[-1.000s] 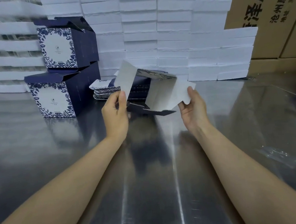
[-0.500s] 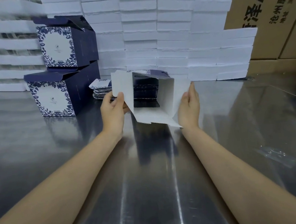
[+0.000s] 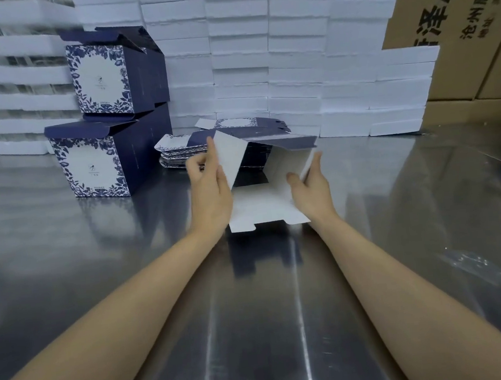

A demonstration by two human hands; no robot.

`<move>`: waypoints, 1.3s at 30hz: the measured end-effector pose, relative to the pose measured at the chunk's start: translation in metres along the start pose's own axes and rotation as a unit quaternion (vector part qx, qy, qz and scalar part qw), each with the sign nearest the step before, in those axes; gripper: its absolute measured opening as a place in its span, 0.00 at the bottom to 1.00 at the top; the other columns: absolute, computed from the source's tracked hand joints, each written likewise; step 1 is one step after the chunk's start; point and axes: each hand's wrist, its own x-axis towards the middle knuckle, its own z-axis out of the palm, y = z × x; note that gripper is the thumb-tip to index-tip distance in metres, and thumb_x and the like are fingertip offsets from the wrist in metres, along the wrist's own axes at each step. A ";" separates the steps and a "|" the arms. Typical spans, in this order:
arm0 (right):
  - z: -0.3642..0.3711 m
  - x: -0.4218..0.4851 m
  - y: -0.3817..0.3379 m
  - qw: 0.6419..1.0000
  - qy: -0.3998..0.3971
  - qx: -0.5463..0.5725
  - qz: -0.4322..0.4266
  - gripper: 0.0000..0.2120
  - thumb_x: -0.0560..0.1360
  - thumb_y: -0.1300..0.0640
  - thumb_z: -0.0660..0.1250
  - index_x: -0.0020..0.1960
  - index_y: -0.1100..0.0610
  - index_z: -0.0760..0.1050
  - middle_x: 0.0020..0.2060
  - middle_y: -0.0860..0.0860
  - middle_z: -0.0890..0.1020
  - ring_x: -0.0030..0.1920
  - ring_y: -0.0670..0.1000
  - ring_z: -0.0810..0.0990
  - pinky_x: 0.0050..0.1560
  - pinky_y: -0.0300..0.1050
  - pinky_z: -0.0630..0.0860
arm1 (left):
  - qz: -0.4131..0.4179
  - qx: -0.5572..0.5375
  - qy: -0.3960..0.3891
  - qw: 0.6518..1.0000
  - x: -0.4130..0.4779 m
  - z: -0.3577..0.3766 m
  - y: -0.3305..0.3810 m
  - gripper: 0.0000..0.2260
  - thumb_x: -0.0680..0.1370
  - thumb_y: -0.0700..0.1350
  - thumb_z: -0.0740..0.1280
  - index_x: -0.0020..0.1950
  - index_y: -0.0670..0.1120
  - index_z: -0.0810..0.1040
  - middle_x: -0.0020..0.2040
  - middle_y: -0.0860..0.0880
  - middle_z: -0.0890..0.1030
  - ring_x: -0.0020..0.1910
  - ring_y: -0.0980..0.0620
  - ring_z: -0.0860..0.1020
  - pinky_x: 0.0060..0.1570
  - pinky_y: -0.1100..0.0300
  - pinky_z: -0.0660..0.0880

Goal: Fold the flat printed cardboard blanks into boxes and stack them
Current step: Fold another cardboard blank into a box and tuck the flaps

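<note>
A half-formed box (image 3: 262, 201) with a white inside and navy outside lies open toward me on the steel table (image 3: 97, 266). My left hand (image 3: 209, 187) pinches its left side flap between thumb and fingers. My right hand (image 3: 312, 190) grips the right side flap, thumb inside. The bottom flap rests flat on the table. Behind it lies a pile of flat printed blanks (image 3: 223, 143). At the left, two folded navy boxes with blue floral fronts stand stacked, the lower box (image 3: 97, 167) under the upper box (image 3: 104, 78).
White foam trays (image 3: 260, 51) are stacked in a wall along the table's back. Brown shipping cartons (image 3: 456, 16) stand at the back right. A scrap of clear plastic film (image 3: 470, 263) lies on the table at the right.
The blank was held in the air as a tilted sleeve; now it is squared up and lowered onto the table, opening toward me. Both hands shifted to its side flaps.
</note>
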 end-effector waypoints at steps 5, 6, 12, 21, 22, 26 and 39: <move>0.006 -0.008 -0.002 0.991 -0.085 -0.042 -0.090 0.28 0.82 0.57 0.54 0.80 0.53 0.48 0.50 0.57 0.78 0.47 0.56 0.77 0.43 0.43 0.69 | -0.062 0.118 -0.054 0.990 0.002 -0.007 -0.008 0.39 0.82 0.55 0.60 0.78 0.37 0.39 0.79 0.42 0.43 0.78 0.48 0.44 0.74 0.59 0.44; 0.006 -0.008 -0.002 0.989 -0.094 -0.059 -0.100 0.26 0.83 0.55 0.54 0.79 0.55 0.52 0.50 0.59 0.79 0.48 0.58 0.77 0.44 0.47 0.68 | -0.070 0.114 -0.057 0.989 0.003 -0.007 -0.009 0.37 0.82 0.52 0.59 0.78 0.36 0.39 0.80 0.41 0.42 0.78 0.46 0.43 0.75 0.59 0.42; 0.005 -0.009 -0.005 0.976 -0.048 -0.185 -0.101 0.20 0.84 0.49 0.50 0.40 0.60 0.68 0.37 0.60 0.75 0.39 0.59 0.71 0.39 0.46 0.61 | -0.106 0.089 -0.140 0.980 -0.003 -0.001 -0.007 0.29 0.84 0.39 0.53 0.79 0.41 0.38 0.78 0.40 0.56 0.70 0.45 0.66 0.61 0.67 0.59; 0.006 -0.010 -0.010 0.923 -0.007 -0.351 -0.158 0.24 0.84 0.52 0.51 0.49 0.69 0.76 0.43 0.68 0.80 0.43 0.67 0.77 0.38 0.49 0.61 | -0.101 0.107 -0.099 0.984 0.001 0.001 -0.013 0.25 0.81 0.31 0.54 0.78 0.38 0.57 0.54 0.37 0.79 0.50 0.36 0.76 0.41 0.59 0.65; 0.007 -0.011 -0.009 0.922 -0.001 -0.351 -0.162 0.25 0.84 0.51 0.51 0.47 0.69 0.77 0.42 0.68 0.80 0.43 0.67 0.77 0.38 0.49 0.61 | -0.113 0.087 -0.086 0.986 0.002 -0.001 -0.013 0.22 0.82 0.33 0.54 0.76 0.37 0.60 0.58 0.35 0.78 0.54 0.34 0.76 0.46 0.57 0.67; 0.005 -0.013 -0.005 0.944 0.006 -0.301 -0.135 0.28 0.82 0.44 0.54 0.30 0.60 0.67 0.27 0.57 0.73 0.36 0.62 0.72 0.35 0.48 0.60 | -0.093 0.048 -0.062 0.993 0.001 -0.005 -0.011 0.15 0.84 0.39 0.54 0.68 0.37 0.72 0.46 0.36 0.81 0.44 0.37 0.76 0.41 0.51 0.64; 0.005 -0.022 -0.010 0.961 0.008 0.077 -0.267 0.04 0.81 0.58 0.58 0.53 0.50 0.65 0.39 0.41 0.76 0.36 0.37 0.77 0.39 0.26 0.71 | -0.132 -0.140 0.032 0.981 0.004 -0.007 -0.004 0.19 0.85 0.48 0.53 0.71 0.39 0.68 0.62 0.45 0.79 0.56 0.51 0.77 0.56 0.61 0.71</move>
